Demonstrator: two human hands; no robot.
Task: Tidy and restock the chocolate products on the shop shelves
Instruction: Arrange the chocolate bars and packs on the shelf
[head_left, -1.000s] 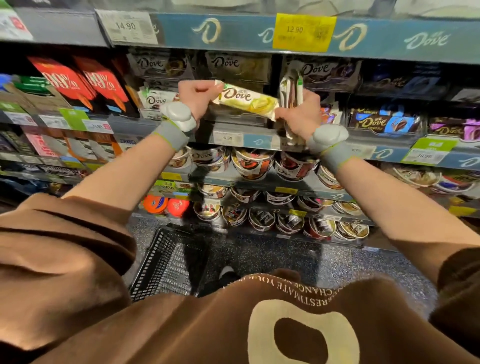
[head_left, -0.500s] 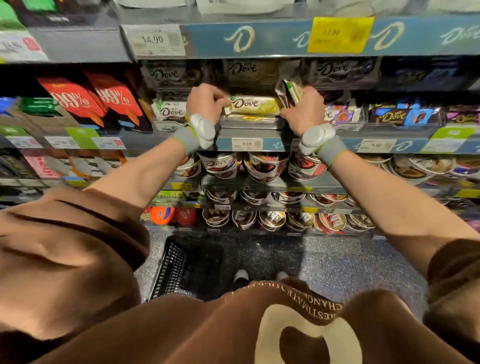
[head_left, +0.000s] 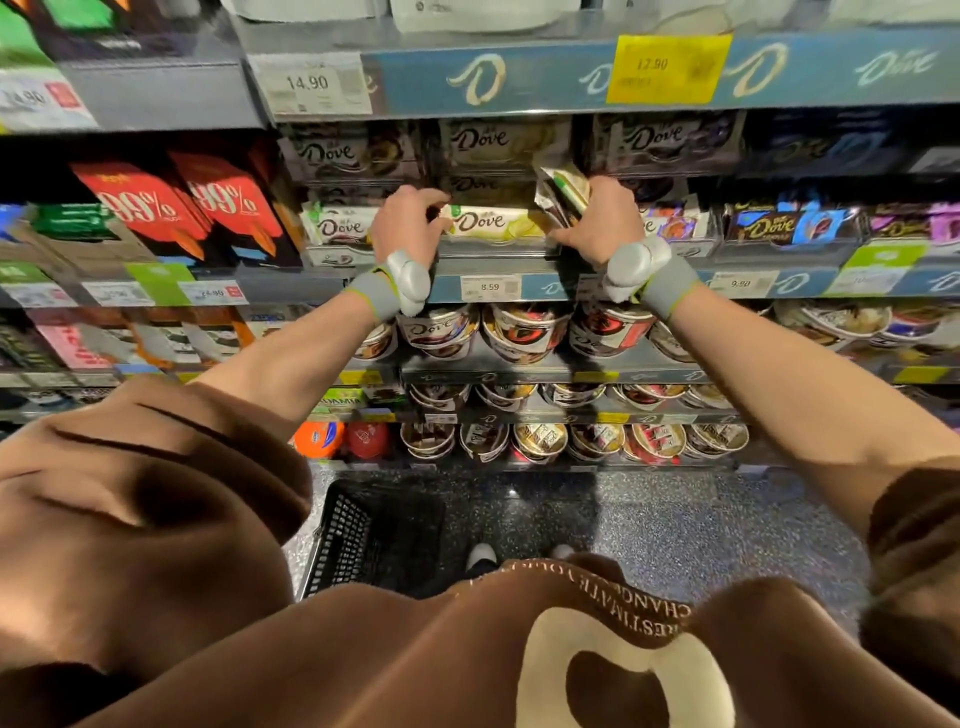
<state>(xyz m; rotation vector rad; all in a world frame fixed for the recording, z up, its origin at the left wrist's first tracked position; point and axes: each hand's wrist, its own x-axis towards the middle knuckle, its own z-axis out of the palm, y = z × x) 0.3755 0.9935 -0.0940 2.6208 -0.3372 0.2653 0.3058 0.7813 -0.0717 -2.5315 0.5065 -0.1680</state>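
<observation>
A cream and yellow Dove chocolate bar (head_left: 493, 223) lies flat in the middle tray of the shelf (head_left: 493, 257), label facing me. My left hand (head_left: 408, 223) rests at the bar's left end with fingertips curled onto it. My right hand (head_left: 597, 221) is at the bar's right end and grips a small stack of Dove bars (head_left: 563, 192) standing on edge. Both wrists carry grey bands with white pods.
More Dove bars (head_left: 779, 226) fill trays to the right and the row above (head_left: 498, 140). Red 99% boxes (head_left: 156, 208) stand at left. Dove tubs (head_left: 524, 332) line lower shelves. A black basket (head_left: 374, 535) sits on the speckled floor by my feet.
The cream Dove bar went from being held in the air between both hands down into the shelf tray, where it now lies flat. Both hands moved forward to the shelf.
</observation>
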